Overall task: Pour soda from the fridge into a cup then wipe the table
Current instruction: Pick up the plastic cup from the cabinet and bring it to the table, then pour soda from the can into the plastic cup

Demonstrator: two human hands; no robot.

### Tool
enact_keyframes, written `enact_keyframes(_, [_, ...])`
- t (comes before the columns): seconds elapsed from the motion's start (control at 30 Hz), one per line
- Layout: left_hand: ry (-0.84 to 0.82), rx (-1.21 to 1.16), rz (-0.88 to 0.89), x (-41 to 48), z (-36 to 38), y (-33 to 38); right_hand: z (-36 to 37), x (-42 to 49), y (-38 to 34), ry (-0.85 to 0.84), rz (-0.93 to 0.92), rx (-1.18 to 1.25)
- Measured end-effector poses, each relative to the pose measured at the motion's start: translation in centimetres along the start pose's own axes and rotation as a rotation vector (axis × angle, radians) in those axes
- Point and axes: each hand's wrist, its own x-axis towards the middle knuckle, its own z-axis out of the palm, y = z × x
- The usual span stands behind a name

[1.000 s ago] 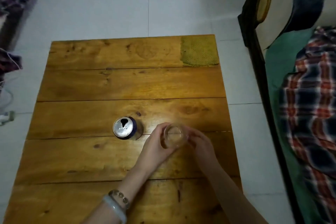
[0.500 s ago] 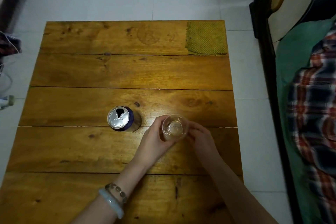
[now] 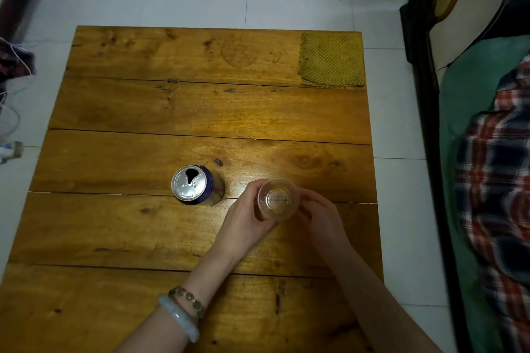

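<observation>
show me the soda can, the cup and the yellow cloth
soda can (image 3: 189, 189): head view, on its silver top, near the opening.
cup (image 3: 277, 199): head view, on its clear base, seen through the mouth.
yellow cloth (image 3: 331, 59): head view, on the middle of the cloth.

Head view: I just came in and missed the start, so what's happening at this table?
A person holds a clear cup at the wooden table, with the left hand and right hand curled round its sides. An opened soda can stands upright just left of the cup, untouched. A yellow-green cloth lies flat at the table's far right corner. Whether the cup has soda in it is hard to tell.
</observation>
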Motion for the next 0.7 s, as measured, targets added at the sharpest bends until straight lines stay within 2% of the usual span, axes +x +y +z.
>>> enact_keyframes(0.13, [-0.016,0.03,-0.032,-1.1,-0.6,-0.5,-0.8,-0.7,-0.5,0.119,-0.024,0.13])
enact_keyframes(0.23, [0.002,0.058,-0.033,-3.1,-2.0,-0.6,-1.5,-2.0,-1.6,0.174,-0.099,0.073])
enact_keyframes(0.37, [0.016,0.093,0.05,-7.2,-4.7,0.8,-0.2,-4.4,-3.4,0.213,-0.253,-0.025])
enact_keyframes(0.43, [0.075,0.043,0.084,-8.6,-6.2,1.1,1.4,-5.6,-4.1,0.141,-0.342,-0.063])
enact_keyframes(0.57, [0.308,-0.189,-0.053,-9.5,-9.5,0.4,6.2,-6.3,-4.3,-0.045,-0.465,-0.102])
enact_keyframes(0.7, [0.414,-0.285,-0.155,-8.2,-12.1,-1.2,10.5,-4.4,-1.5,-0.193,-0.433,-0.423])
